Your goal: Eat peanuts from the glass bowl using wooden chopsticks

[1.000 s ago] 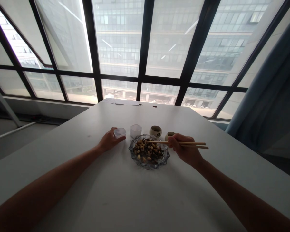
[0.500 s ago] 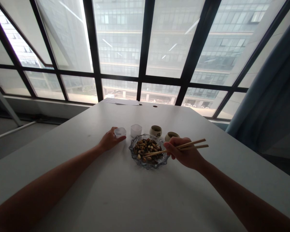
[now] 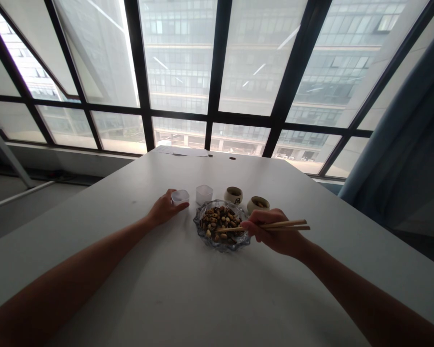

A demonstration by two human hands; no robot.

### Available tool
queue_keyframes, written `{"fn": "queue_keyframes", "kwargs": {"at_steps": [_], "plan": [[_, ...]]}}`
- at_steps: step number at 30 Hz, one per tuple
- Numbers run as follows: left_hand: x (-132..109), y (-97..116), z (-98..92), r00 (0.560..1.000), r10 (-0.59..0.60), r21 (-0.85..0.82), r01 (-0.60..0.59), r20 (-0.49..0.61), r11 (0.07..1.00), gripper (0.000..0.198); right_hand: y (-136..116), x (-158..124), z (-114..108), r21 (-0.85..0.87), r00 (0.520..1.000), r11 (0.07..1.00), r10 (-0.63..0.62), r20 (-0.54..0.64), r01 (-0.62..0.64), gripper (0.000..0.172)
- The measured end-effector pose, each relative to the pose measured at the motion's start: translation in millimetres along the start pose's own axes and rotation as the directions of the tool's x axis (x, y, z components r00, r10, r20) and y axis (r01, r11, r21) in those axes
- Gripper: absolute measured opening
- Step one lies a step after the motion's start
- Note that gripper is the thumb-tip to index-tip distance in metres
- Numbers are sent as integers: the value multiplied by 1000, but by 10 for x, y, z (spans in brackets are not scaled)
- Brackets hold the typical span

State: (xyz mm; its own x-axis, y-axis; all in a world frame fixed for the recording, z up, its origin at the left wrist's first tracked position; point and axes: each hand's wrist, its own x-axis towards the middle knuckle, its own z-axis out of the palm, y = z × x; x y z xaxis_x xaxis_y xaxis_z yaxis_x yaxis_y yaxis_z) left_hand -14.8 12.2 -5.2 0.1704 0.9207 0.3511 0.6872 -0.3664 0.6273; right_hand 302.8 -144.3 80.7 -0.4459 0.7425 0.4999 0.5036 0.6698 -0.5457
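Note:
My left hand (image 3: 162, 210) is wrapped round a small translucent plastic container (image 3: 181, 198), with the thumb along its near side. A pair of wooden chopsticks (image 3: 288, 224) is held in my right hand (image 3: 273, 233). Their tips reach over a scalloped glass bowl (image 3: 222, 247) and touch or nearly touch the mixed nuts and dark seeds (image 3: 220, 220) inside. Whether a nut is pinched between the tips I cannot tell.
Behind the bowl stand a second translucent container (image 3: 204, 194) and two small ceramic cups, one with a dark character (image 3: 233, 195), the other (image 3: 258, 204) holding something brownish. Papers (image 3: 183, 152) lie at the white table's (image 3: 202, 299) far end, by the windows. A blue curtain (image 3: 398, 120) hangs right.
My right hand has moved slightly down and left, and the chopsticks have flattened and drawn closer together. The right ceramic cup shows more. My left hand stays on the container.

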Motion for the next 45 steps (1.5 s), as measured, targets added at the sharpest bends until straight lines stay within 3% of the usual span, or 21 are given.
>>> {"fn": "queue_keyframes", "kwargs": {"at_steps": [3,6,8,11,14,17,20,24,31,35,38,42,45], "plan": [[5,-8,5,1000,6,9,-5,-4,1000,75,22,7,-11,52,999,998,35,-19,-34,37],[5,-8,12,1000,2,18,-2,-4,1000,76,84,27,-24,181,981,972,169,-97,-150,39],[4,-7,17,1000,-3,25,3,-8,1000,77,165,48,-32,311,934,924,292,-204,-221,43],[6,-15,25,1000,8,26,-8,-13,1000,79,330,81,-46,474,814,838,461,-353,-269,50],[10,-40,35,999,41,-6,-41,-18,999,80,488,100,-69,599,713,755,574,-403,-269,54],[12,-67,52,995,86,-34,-88,-39,996,77,590,103,-96,686,656,682,643,-396,-255,56],[8,-84,73,983,162,-15,-163,-88,986,72,615,103,-118,707,634,663,662,-400,-246,56],[-2,-86,87,953,261,48,-256,-153,965,66,498,113,-115,609,646,763,580,-495,-218,54],[-15,-51,64,949,280,65,-273,-146,960,64,121,61,-39,272,747,953,276,-605,-132,45],[-20,-45,62,953,268,63,-261,-141,963,63,32,-23,-79,-137,872,990,-32,-488,-40,40],[-19,-57,67,953,270,65,-263,-141,963,64,15,-51,-134,-270,909,962,-154,-387,48,37],[-17,-71,76,952,272,66,-266,-139,962,65,50,-25,-145,-188,884,982,-79,-461,-10,38],[-24,-49,72,946,286,66,-279,-152,958,64,142,37,-122,133,807,983,182,-561,-130,44]]}}
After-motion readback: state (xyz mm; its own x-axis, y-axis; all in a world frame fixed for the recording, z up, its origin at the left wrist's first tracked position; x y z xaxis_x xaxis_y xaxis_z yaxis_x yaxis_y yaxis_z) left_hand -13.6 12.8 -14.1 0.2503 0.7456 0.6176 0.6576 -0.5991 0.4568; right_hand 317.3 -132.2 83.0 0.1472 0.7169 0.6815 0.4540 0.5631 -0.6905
